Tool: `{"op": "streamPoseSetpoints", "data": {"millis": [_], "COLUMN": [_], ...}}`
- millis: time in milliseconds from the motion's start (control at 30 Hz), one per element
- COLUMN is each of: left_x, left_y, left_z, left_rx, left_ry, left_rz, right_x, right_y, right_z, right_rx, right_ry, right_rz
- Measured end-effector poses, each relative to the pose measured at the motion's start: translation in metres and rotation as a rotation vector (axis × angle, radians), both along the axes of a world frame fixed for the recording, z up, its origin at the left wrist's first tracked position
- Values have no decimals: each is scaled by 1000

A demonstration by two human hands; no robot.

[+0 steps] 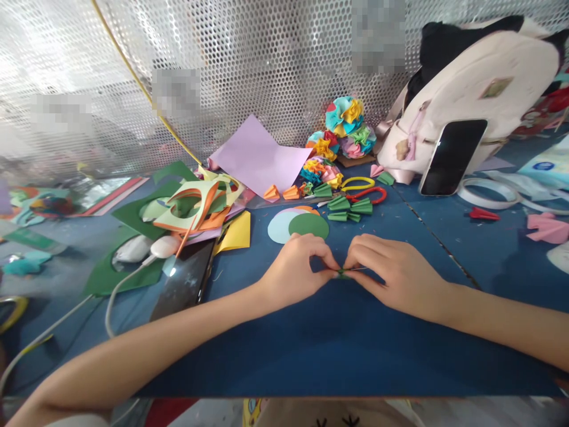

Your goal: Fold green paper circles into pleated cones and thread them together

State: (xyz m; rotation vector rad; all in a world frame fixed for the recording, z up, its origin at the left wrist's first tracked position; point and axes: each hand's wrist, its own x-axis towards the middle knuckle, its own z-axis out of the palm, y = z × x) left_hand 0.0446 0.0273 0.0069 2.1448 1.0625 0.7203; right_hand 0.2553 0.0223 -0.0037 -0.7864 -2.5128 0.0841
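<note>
Green paper, a small folded piece (343, 273), sits pinched between the fingertips of the left hand (296, 267) and the right hand (391, 276). Both hands are closed on it from either side, low over the middle of the blue surface (333, 344). The step looks like creasing or pleating this piece. Judged from the grip, the fold wants a firm, even press with the edges kept lined up, since the piece is tiny and mostly hidden by the fingers.

Just beyond the hands lie a green paper circle (308, 226) overlapping a pale blue circle (276, 228), then a cluster of finished green folded fans (351, 207) and orange ones (282, 192). Scissors (367, 188) with red and yellow handles lie beside them.

Toward the far edge stand multicoloured paper flowers (349, 127), and a phone (453, 155) leans on a pale bag (480, 77).

No writing can be read. A white pack (544, 166) at the right edge carries a blue mark too small to make out.
</note>
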Motion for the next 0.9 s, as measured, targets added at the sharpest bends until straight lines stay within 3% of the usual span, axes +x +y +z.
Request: {"op": "streamPoseSetpoints", "data": {"millis": [67, 267, 367, 433, 600, 800, 900], "left_x": [1, 0, -1, 0, 1, -5, -7], "left_y": [-1, -1, -1, -1, 1, 6, 5], "left_z": [0, 5, 6, 5, 6, 1, 0], "left_rx": [31, -57, -53, -39, -71, -116, -106], "left_ry": [30, 29, 22, 6, -66, -118, -133], "left_rz": [4, -39, -42, -32, -32, 56, 45], "right_x": [-1, 2, 5, 7, 10, 22, 28], "right_y": [-1, 1, 4, 6, 9, 28, 40], "right_z": [-2, 0, 3, 3, 3, 3, -1], "right_rx": [19, 485, 537, 423, -64, -372, -517], "right_ry": [1, -135, -134, -65, 284, 762, 860], "right_rz": [2, 133, 210, 203, 149, -107, -138]}}
